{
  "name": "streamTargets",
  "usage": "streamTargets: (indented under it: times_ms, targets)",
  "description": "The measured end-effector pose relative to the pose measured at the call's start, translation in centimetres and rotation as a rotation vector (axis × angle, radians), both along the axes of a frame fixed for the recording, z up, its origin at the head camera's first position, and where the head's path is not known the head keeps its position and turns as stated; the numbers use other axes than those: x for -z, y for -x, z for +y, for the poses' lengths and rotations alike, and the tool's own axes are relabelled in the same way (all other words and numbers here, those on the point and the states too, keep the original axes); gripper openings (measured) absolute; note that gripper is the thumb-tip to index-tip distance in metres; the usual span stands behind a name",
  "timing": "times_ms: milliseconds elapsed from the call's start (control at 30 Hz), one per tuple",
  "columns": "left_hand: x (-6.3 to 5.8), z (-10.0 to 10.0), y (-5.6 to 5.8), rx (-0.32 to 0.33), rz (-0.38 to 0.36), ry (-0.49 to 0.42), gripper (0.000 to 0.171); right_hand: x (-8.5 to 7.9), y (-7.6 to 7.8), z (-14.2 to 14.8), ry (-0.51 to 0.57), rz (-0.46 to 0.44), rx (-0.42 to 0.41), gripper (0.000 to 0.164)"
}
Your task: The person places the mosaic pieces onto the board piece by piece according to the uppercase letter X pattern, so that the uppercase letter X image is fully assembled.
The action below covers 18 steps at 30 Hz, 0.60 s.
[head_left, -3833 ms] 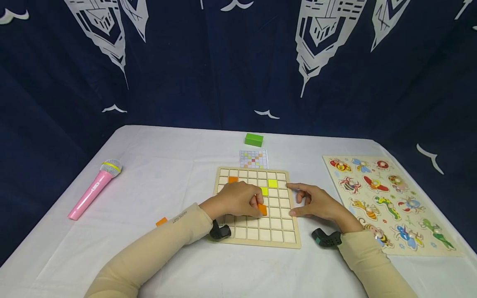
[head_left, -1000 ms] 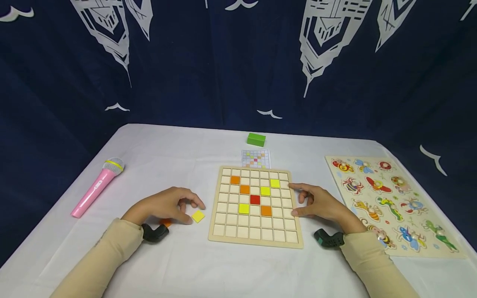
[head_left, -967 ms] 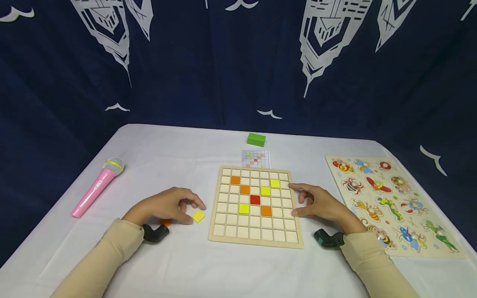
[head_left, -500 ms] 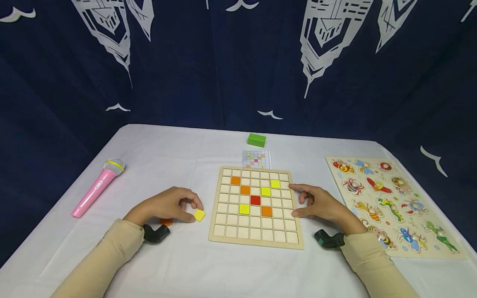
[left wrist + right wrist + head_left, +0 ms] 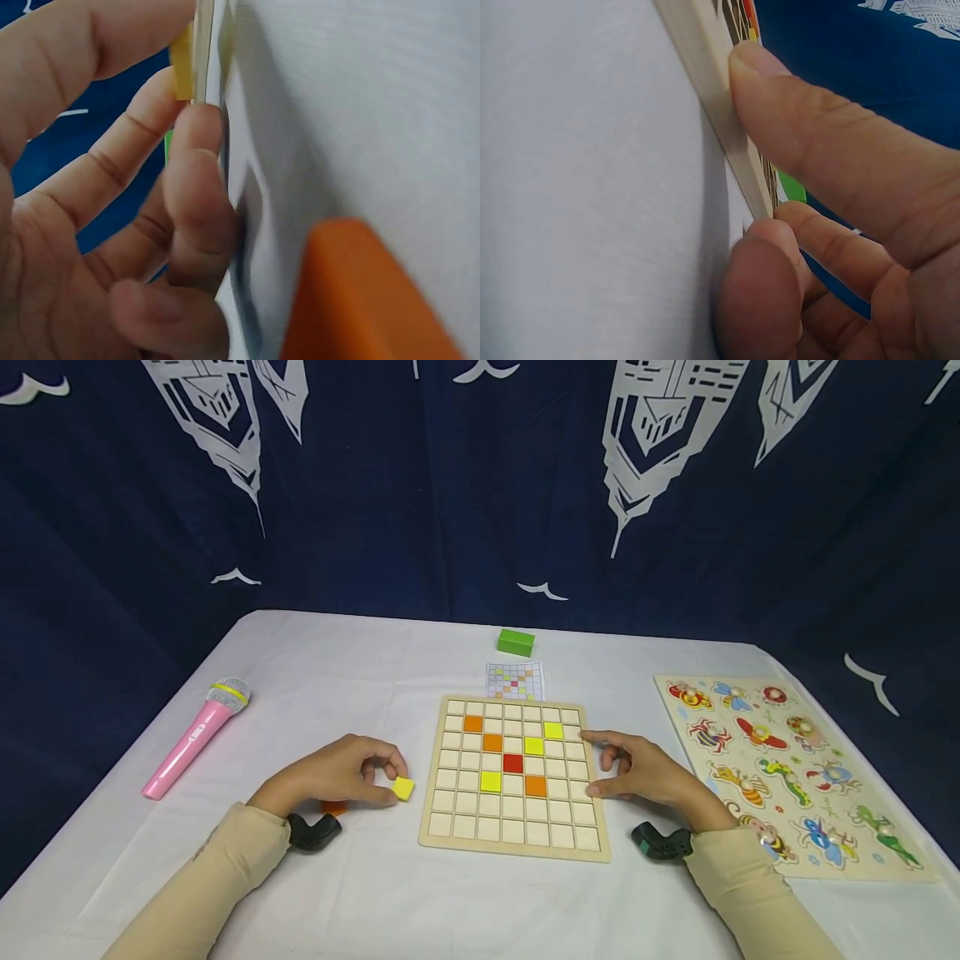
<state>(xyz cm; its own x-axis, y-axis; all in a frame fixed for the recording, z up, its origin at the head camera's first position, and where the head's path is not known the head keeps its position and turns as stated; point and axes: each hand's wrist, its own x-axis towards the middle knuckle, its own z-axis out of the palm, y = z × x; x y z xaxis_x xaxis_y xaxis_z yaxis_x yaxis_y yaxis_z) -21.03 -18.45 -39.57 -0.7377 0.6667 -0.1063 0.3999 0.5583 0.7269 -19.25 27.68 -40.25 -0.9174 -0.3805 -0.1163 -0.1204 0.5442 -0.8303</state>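
My left hand (image 5: pixel 348 770) pinches a small yellow square tile (image 5: pixel 403 788) between thumb and fingertips, just left of the grid board. The tile shows its side, tipped up slightly. The left wrist view has this yellow tile (image 5: pixel 181 67) between the thumb and a finger. At the wooden grid board (image 5: pixel 513 850), the thumb and index fingertip of my right hand (image 5: pixel 637 764) rest spread along the right edge. Orange, yellow and red tiles (image 5: pixel 513 763) sit in several of its squares. Another orange tile (image 5: pixel 334 807) lies partly hidden beneath my left hand, close to the wrist.
A pattern card (image 5: pixel 514 681) lies behind the board, and beyond it stands a green block (image 5: pixel 516 642). At left is a pink toy microphone (image 5: pixel 197 737). On the right lies an insect puzzle board (image 5: pixel 787 768). A dark blue curtain (image 5: pixel 435 510) hangs behind the white-covered table.
Earlier my left hand set an orange tile on the board, then moved left to the yellow tile. It now pinches that tile and has tipped it up. My right hand stays at the board's edge.
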Motion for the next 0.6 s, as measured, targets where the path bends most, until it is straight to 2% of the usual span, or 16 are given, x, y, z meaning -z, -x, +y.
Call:
streamTargets:
  times_ms: [433,600]
  targets:
    - [-1.4,1.6,-0.8,-0.035,0.133,0.008,0.025,-0.1,-0.1,0.0,0.007,-0.005,-0.004,0.086]
    - [-1.9,2.5,-1.2,-0.024,0.155,0.010,0.024,-0.1,-0.1,0.0,0.001,0.001,-0.001,0.086]
